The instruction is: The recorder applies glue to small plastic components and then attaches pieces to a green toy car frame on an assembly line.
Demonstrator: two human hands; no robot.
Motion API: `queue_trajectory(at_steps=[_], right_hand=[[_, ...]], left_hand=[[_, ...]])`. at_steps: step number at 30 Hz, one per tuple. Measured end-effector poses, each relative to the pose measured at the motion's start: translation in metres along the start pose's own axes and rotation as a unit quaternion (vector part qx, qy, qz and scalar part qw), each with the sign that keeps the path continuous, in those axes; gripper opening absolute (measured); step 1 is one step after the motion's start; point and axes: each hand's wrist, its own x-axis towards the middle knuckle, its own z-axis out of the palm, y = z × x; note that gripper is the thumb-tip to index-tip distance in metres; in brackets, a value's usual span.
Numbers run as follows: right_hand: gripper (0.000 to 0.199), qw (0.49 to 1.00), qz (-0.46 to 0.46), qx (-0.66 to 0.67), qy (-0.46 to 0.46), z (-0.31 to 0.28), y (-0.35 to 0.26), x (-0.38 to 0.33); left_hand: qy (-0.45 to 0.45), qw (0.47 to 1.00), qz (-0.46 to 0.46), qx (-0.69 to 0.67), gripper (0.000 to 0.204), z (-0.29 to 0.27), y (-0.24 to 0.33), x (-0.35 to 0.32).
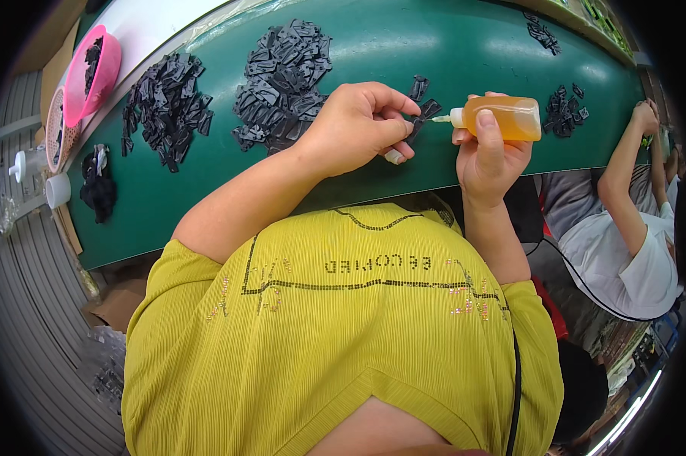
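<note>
Right hand (492, 156) was clamped around the amber-liquid squeeze bottle (514, 120), its nozzle (444, 118) near the small black plate (416, 128) pinched by the left hand (366, 125), black parts (286, 64) heaped beyond; presumably a dispensing step, next judged to need steady tip alignment.
</note>
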Motion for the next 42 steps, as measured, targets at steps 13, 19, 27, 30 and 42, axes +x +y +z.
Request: queue_trajectory(at_steps=[13, 19, 27, 30, 42], right_hand=[[0.022, 0.996, 0.030, 0.085, 0.019, 0.000, -0.007, -0.002], [0.025, 0.996, 0.034, 0.071, -0.035, 0.006, -0.006, -0.009], [0.025, 0.996, 0.035, 0.053, -0.060, 0.002, -0.004, -0.010], [0.025, 0.997, 0.035, 0.043, -0.054, 0.002, -0.005, -0.010], [0.024, 0.976, 0.110, 0.174, 0.071, -0.012, 0.000, 0.006]], left_hand=[[0.001, 1.000, -0.004, -0.025, 0.021, 0.001, 0.006, 0.001], [-0.008, 1.000, -0.014, -0.022, 0.022, -0.001, 0.005, 0.004], [-0.006, 1.000, -0.015, -0.027, 0.023, 0.000, 0.004, 0.004], [-0.006, 1.000, -0.014, -0.026, 0.022, 0.000, 0.004, 0.003], [0.032, 0.999, 0.025, -0.002, 0.024, -0.001, 0.003, 0.002]])
